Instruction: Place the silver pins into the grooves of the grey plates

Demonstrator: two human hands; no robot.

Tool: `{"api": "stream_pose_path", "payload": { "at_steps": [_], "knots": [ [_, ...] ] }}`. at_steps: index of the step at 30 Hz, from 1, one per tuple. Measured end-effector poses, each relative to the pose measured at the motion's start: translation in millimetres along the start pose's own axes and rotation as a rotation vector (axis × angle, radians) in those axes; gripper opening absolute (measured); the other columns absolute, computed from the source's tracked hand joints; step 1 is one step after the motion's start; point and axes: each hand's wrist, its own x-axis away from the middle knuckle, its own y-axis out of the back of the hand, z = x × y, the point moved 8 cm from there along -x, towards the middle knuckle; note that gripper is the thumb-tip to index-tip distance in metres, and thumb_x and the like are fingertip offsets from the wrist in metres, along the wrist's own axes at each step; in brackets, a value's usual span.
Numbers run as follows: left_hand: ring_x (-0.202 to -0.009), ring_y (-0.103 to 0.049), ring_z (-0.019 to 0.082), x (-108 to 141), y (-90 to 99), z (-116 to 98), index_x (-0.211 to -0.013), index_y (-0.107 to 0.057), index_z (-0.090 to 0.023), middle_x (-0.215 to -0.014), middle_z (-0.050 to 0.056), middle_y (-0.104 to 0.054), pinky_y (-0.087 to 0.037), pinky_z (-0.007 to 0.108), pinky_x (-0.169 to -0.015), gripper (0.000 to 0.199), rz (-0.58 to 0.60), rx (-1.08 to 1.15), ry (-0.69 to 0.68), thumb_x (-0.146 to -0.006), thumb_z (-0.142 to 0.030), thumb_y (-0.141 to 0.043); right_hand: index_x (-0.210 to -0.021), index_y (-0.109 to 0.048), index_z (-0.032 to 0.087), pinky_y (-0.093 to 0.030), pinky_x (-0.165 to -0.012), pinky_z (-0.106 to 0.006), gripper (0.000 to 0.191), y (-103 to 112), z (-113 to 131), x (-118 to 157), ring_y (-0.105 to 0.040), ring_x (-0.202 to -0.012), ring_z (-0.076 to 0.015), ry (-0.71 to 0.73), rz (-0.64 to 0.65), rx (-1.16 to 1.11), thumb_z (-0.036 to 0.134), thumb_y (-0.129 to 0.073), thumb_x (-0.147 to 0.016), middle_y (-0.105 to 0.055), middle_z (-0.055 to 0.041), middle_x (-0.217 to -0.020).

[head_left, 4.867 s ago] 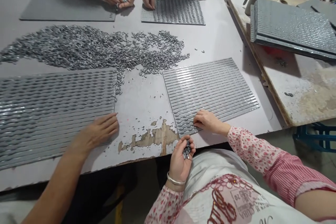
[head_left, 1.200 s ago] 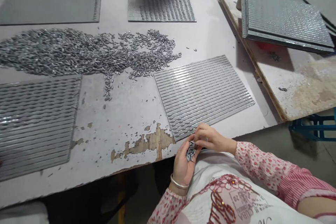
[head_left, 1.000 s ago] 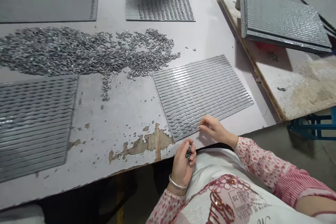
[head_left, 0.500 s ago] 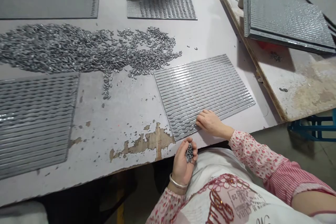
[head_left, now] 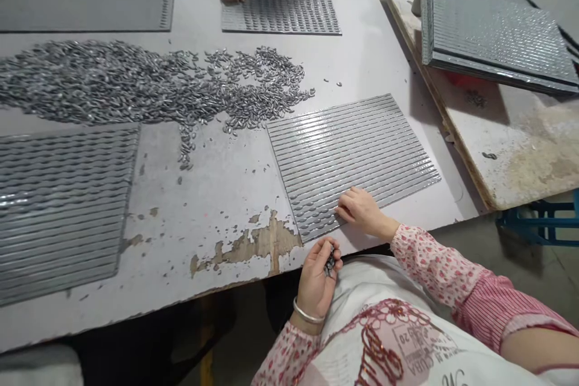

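Silver-grey pieces (head_left: 330,261), clasped tighter now by the left hand (head_left: 316,279), seem secured while the right hand (head_left: 360,211), apart, touches the ridged panel (head_left: 350,155) at six o'clock, grip unclear.

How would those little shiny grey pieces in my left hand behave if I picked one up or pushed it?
The grey pieces look slippery, judging by their glossy surface. Each is probably light, since several fit in the left hand. Pushed, they may slide and scatter, as those in the pile lie loose.
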Motion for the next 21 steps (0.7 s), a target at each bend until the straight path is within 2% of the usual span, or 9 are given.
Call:
{"api": "stream_pose_path", "payload": {
  "at_steps": [2,4,6,8,11,16,21],
  "knots": [
    [-0.062,-0.05,0.006,-0.8,0.2,-0.3,-0.085,-0.064,-0.013,-0.076,0.001,-0.056,-0.041,0.015,-0.052,0.028,-0.013,0.01,-0.013,-0.067,-0.031,-0.075,-0.075,-0.057,0.016,-0.035,-0.068,-0.027,0.023,7.8,5.4,4.0,-0.048,-0.072,-0.0153,0.024,-0.002,-0.241,0.03,-0.049,-0.091,-0.058,-0.0031,-0.072],
    [-0.06,-0.05,0.005,-1.6,-0.3,-1.8,-0.09,-0.064,-0.014,-0.075,0.001,-0.056,-0.04,0.015,-0.051,0.032,-0.032,0.012,-0.039,-0.067,-0.034,-0.074,-0.078,-0.059,0.016,-0.037,-0.067,-0.025,0.022,12.0,19.3,9.3,-0.049,-0.071,-0.0135,0.109,0.062,-0.458,0.032,-0.051,-0.09,-0.058,-0.0017,-0.072],
    [-0.058,-0.048,0.005,-2.2,-2.1,-4.8,-0.094,-0.064,-0.015,-0.075,0.0,-0.056,-0.039,0.015,-0.049,0.033,-0.042,-0.008,-0.075,-0.069,-0.035,-0.072,-0.082,-0.061,0.016,-0.039,-0.069,-0.025,0.02,14.6,34.4,15.3,-0.051,-0.073,-0.0137,0.189,0.114,-0.552,0.034,-0.054,-0.088,-0.059,-0.0021,-0.075],
    [-0.055,-0.046,0.004,-2.7,-4.7,-8.9,-0.096,-0.063,-0.017,-0.076,0.0,-0.057,-0.037,0.016,-0.047,0.032,-0.041,-0.045,-0.117,-0.07,-0.035,-0.07,-0.084,-0.062,0.016,-0.04,-0.072,-0.027,0.02,15.1,43.2,19.8,-0.051,-0.077,-0.0149,0.207,0.117,-0.555,0.035,-0.056,-0.087,-0.059,-0.0032,-0.078],
    [-0.05,-0.042,0.004,-3.4,-7.4,-14.1,-0.097,-0.062,-0.018,-0.071,-0.001,-0.056,-0.033,0.016,-0.044,0.029,-0.024,-0.096,-0.162,-0.073,-0.033,-0.067,-0.085,-0.063,0.016,-0.04,-0.072,-0.028,0.02,13.6,43.7,22.7,-0.051,-0.077,-0.0152,0.133,0.069,-0.576,0.034,-0.054,-0.088,-0.06,-0.0042,-0.079],
    [-0.048,-0.039,0.004,-4.0,-4.8,-15.8,-0.092,-0.063,-0.015,-0.064,-0.002,-0.051,-0.028,0.016,-0.042,0.024,-0.029,-0.074,-0.155,-0.073,-0.029,-0.064,-0.077,-0.062,0.015,-0.04,-0.064,-0.025,0.024,14.5,30.3,22.8,-0.05,-0.069,-0.0127,-0.044,-0.029,-0.67,0.034,-0.053,-0.089,-0.056,-0.0019,-0.07],
    [-0.052,-0.041,0.004,-2.8,-4.3,-17.2,-0.089,-0.064,-0.014,-0.07,0.0,-0.053,-0.03,0.016,-0.044,0.024,-0.021,-0.048,-0.149,-0.069,-0.027,-0.067,-0.079,-0.062,0.015,-0.038,-0.059,-0.022,0.022,11.3,26.6,23.7,-0.048,-0.064,-0.0106,-0.121,-0.019,-0.772,0.034,-0.055,-0.087,-0.057,-0.0007,-0.07]
  ]
}}
